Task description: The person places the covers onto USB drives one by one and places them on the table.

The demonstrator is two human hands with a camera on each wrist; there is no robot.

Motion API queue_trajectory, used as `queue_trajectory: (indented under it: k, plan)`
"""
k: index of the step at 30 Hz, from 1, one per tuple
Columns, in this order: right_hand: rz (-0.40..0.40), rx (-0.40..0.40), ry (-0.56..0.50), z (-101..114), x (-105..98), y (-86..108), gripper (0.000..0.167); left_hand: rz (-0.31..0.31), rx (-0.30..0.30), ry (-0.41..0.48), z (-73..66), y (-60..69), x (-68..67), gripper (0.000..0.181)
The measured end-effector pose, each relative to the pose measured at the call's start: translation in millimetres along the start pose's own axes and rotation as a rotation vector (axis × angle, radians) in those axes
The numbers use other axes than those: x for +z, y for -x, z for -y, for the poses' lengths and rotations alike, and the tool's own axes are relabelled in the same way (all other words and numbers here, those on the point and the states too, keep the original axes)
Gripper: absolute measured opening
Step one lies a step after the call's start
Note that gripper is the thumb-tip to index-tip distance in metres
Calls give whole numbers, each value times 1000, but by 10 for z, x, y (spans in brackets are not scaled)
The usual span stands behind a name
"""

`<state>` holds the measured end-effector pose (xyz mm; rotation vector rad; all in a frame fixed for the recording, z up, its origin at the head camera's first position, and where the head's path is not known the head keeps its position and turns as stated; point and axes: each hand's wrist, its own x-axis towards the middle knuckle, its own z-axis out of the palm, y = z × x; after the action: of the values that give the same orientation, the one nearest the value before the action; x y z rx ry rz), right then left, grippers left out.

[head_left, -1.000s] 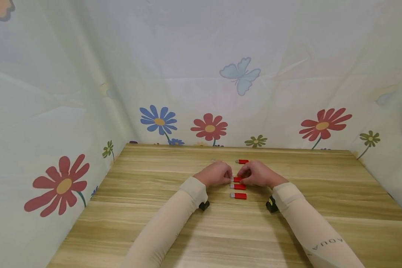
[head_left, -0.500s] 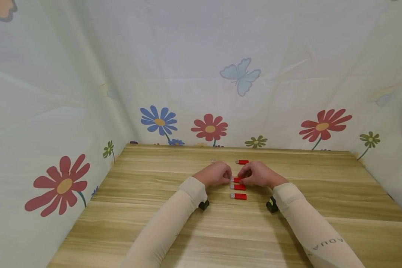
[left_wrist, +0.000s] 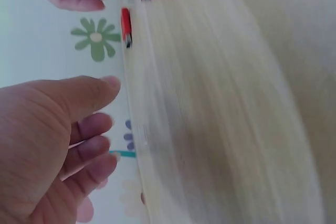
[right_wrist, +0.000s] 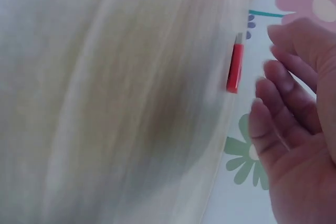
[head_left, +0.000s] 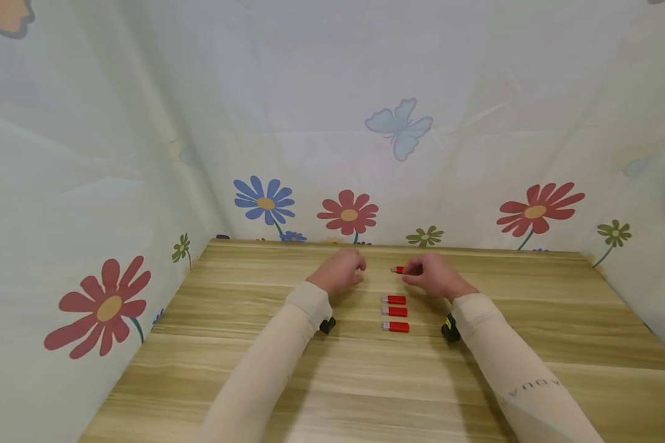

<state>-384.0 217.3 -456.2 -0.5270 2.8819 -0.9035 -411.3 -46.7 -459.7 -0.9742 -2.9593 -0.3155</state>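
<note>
Three red USB flash drives lie in a column on the wooden table, metal plugs pointing left. Farther back lies another red USB flash drive, partly covered by my right hand. In the right wrist view, that flash drive lies apart from my right fingers, which are loosely bent with nothing between them. My left hand is over the table to the left, its fingers relaxed and thumb apart. A small clear piece lies on the table near my left fingertips in the left wrist view; its kind is hard to tell.
The wooden table reaches back to a white curtain printed with flowers and a butterfly. Another curtain side hangs along the left. Dark devices are strapped at both wrists.
Both hands have left the third flash drive, which now lies uncovered in the column. My left hand has moved back and left; my right hand has moved back to the far flash drive.
</note>
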Motion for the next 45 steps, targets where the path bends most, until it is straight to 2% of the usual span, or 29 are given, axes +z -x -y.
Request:
queue_trajectory:
  k: [6, 10, 14, 18, 23, 27, 38, 45]
  plan:
    - [-43, -29, 81, -19, -16, -98, 16, -1, -31, -106, 54, -5, -59, 21]
    - [-48, -57, 135, -61, 17, -156, 24, 14, -35, -154, 137, -57, 9, 9]
    - [-39, -53, 173, -85, 42, -184, 29, 20, -43, -141, 208, -124, 69, 7]
    - [-11, -35, 179, -100, 47, -199, 31, 16, -47, -120, 240, -175, 102, 15]
    - [3, -50, 182, -113, 31, -221, 29, 19, -57, -116, 256, -214, 115, 23]
    - [1, -61, 179, -129, 8, -237, 27, 7, -50, -105, 253, -223, 111, 26]
    - [19, -12, 153, -137, 6, -259, 21, -2, -47, -93, 250, -222, 113, 24]
    - [17, -6, 145, -129, 11, -252, 20, -14, -42, -67, 271, -236, 129, 40]
